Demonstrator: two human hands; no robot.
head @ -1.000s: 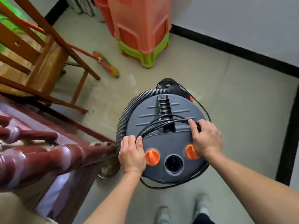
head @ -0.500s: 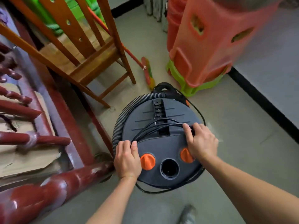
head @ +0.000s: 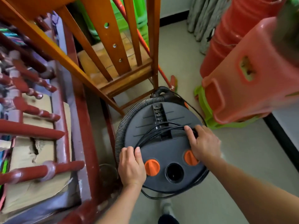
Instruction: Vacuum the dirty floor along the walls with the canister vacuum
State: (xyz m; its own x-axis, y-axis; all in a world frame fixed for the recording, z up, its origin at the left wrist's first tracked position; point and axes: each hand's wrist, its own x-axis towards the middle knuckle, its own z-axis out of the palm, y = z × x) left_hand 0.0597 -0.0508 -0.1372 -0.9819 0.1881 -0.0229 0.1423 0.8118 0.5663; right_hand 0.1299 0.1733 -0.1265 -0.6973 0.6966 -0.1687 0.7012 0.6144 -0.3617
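Dark grey round canister vacuum [head: 161, 143] with orange knobs sits on the floor directly under both hands. Left hand [head: 131, 167] grasps its near-left rim, fingers curled over the edge. Right hand [head: 203, 143] clamps the looped black power cord [head: 158, 129] against the lid's right side. The lid's centre slot runs straight away from the hands. Ribbed grey hose [head: 128, 115] wraps the rim beyond the left hand. Likely next: free the cord; right hand is nearer. Pale tiled floor [head: 242, 151], tight room: orange-brown wooden chair [head: 129, 75] ahead-left, stacked orange plastic stools [head: 252, 88] beyond the right hand, black skirting [head: 281, 138].
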